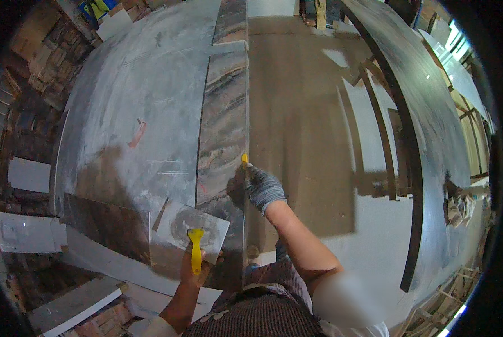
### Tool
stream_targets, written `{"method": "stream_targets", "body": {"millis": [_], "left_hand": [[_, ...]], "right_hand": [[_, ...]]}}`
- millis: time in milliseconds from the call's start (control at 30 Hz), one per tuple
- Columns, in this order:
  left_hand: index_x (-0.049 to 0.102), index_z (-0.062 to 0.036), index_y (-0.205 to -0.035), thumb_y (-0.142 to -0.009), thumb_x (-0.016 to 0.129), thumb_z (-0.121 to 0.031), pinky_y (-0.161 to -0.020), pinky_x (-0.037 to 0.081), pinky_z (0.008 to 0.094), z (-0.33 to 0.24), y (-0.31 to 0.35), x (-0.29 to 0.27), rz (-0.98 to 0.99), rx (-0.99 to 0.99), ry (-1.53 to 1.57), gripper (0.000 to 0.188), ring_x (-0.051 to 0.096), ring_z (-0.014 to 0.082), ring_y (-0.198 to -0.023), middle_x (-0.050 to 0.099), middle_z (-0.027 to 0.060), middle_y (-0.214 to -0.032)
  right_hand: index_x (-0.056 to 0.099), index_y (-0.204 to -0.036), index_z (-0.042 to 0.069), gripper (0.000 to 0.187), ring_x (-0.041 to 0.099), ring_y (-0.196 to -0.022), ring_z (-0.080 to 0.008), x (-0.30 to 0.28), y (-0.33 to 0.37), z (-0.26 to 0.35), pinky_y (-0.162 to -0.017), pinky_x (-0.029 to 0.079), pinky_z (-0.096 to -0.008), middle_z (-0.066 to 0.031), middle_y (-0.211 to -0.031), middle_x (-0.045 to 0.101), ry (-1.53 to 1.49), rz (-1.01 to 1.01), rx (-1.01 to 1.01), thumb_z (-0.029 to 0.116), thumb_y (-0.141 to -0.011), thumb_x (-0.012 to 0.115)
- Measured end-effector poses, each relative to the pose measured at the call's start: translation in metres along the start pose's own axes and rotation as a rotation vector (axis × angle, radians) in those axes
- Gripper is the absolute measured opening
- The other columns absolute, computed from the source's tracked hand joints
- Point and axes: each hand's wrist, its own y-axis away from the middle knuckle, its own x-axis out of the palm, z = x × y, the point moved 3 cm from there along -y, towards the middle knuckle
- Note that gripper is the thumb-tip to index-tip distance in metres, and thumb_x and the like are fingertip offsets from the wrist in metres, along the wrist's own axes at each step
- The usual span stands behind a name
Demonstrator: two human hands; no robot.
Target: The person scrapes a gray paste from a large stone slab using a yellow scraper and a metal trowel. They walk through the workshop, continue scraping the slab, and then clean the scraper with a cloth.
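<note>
My left hand (188, 274), bare, grips the lower edge of a small pale board (175, 219). A patch of grey paste is smeared on the board. On top of it lies a yellow putty knife (196, 253), its handle pointing toward me over that hand. In a grey knit glove, my right hand (263, 188) is closed on a small yellow scraper (245, 158). The scraper is at the right edge of a long brown and grey veined stone strip (223, 129). Whether its blade touches the edge cannot be made out.
The strip lies along a large grey slab (144, 84) on my left. Past its right edge is brownish floor (302, 123). A long dark-edged slab (437, 123) stands to the right, near white pieces (369, 140). Stacked offcuts (49, 53) fill the far left.
</note>
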Motion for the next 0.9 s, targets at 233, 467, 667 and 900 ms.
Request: {"method": "stream_targets", "body": {"millis": [233, 467, 667, 900], "left_hand": [[0.041, -0.0039, -0.125, -0.083, 0.056, -0.011, -0.083, 0.048, 0.0553, 0.001, 0.004, -0.002, -0.030, 0.017, 0.019, 0.045, 0.057, 0.0407, -0.097, 0.054, 0.0204, -0.111], [0.047, -0.0036, -0.119, -0.085, 0.053, -0.012, -0.086, 0.046, 0.0549, 0.001, 0.006, -0.003, -0.010, 0.054, -0.107, 0.036, 0.056, 0.0379, -0.101, 0.055, 0.0167, -0.115], [0.044, -0.0070, -0.122, -0.086, 0.052, -0.012, -0.087, 0.046, 0.0542, 0.002, 0.002, -0.004, -0.029, 0.028, -0.056, 0.038, 0.056, 0.0387, -0.100, 0.055, 0.0167, -0.116], [0.044, -0.0077, -0.122, -0.085, 0.052, -0.008, -0.086, 0.048, 0.0537, 0.001, 0.003, 0.000, -0.028, 0.061, -0.085, 0.038, 0.057, 0.0391, -0.100, 0.055, 0.0178, -0.115]], "right_hand": [[0.052, -0.124, 0.015, 0.043, 0.059, -0.091, -0.0363, 0.013, 0.059, 0.004, -0.080, 0.047, -0.0413, -0.0201, -0.100, 0.061, -0.057, -0.048, 0.044, 0.026, -0.083, 0.050], [0.053, -0.122, 0.018, 0.040, 0.060, -0.086, -0.0361, 0.030, 0.108, 0.001, -0.077, 0.048, -0.0421, -0.0199, -0.094, 0.062, -0.033, -0.066, 0.041, 0.025, -0.083, 0.050], [0.053, -0.123, 0.015, 0.042, 0.060, -0.093, -0.0329, 0.036, 0.149, 0.005, -0.081, 0.049, -0.0367, -0.0161, -0.104, 0.061, -0.029, 0.002, 0.099, 0.020, -0.081, 0.054], [0.046, -0.129, 0.017, 0.049, 0.060, -0.088, -0.0357, 0.044, 0.194, 0.011, -0.076, 0.048, -0.0423, -0.0189, -0.098, 0.062, 0.018, 0.133, 0.168, 0.022, -0.081, 0.054]]}}
